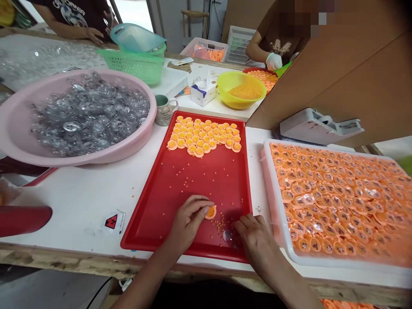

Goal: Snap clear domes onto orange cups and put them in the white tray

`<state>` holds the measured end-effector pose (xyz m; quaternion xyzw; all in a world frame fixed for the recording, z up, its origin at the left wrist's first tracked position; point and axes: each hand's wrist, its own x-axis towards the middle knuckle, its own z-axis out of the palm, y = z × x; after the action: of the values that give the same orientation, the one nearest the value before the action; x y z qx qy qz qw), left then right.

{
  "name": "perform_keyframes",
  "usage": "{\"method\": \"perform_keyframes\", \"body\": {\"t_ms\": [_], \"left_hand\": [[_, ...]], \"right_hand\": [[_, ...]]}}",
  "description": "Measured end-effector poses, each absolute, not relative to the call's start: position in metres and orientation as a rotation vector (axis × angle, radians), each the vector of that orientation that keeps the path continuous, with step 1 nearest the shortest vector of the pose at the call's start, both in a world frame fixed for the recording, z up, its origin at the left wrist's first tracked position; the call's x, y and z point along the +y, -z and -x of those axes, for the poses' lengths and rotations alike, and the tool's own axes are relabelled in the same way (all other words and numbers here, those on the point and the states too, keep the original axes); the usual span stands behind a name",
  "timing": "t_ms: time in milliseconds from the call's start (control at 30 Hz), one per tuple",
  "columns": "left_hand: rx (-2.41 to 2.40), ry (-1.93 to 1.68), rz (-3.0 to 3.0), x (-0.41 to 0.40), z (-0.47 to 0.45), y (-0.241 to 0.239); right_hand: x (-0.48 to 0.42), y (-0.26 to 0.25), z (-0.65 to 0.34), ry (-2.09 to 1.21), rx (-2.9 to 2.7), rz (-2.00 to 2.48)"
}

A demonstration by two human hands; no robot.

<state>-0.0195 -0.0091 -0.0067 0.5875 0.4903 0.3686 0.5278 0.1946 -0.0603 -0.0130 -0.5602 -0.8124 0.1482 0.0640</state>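
White desk (80, 214) carries a red tray (193, 193). On the tray, the left hand (188, 221) pinches an orange-filled disc (210, 212); the right hand (254, 234) lies spread beside a clear plastic dome (227, 235).

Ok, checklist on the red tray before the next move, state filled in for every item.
1. Left hand touching the small round orange piece: ok; firmness of hold: cannot tell.
2. Right hand close to the clear round plastic dome: ok.
3. Red plastic tray free of loose orange grains: not ok, grains lie scattered across it.
4. Rows of round orange pieces at the tray's far end: ok, closely packed.
5. Pale pink plastic basin stocked with clear domes: ok, well filled.
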Motion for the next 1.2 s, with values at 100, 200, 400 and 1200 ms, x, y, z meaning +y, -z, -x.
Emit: {"method": "perform_keyframes", "body": {"t_ms": [100, 200, 400, 1200], "left_hand": [[1.175, -0.861, -1.326, -0.008, 0.017, 0.004], [1.195, -0.831, -1.280, -0.007, 0.013, 0.000], [1.249, -0.840, -1.141, -0.007, 0.007, -0.003], [1.049, -0.765, -0.677, -0.021, 0.001, -0.013]], "right_hand": [[-0.066, 0.013, -0.196, -0.513, -2.399, 1.663], [-0.067, 0.012, -0.201, -0.611, -2.305, 1.672], [-0.065, 0.014, -0.207, -0.656, -1.984, 1.716], [-0.046, 0.018, -0.158, -1.794, -0.377, 1.226]]}}
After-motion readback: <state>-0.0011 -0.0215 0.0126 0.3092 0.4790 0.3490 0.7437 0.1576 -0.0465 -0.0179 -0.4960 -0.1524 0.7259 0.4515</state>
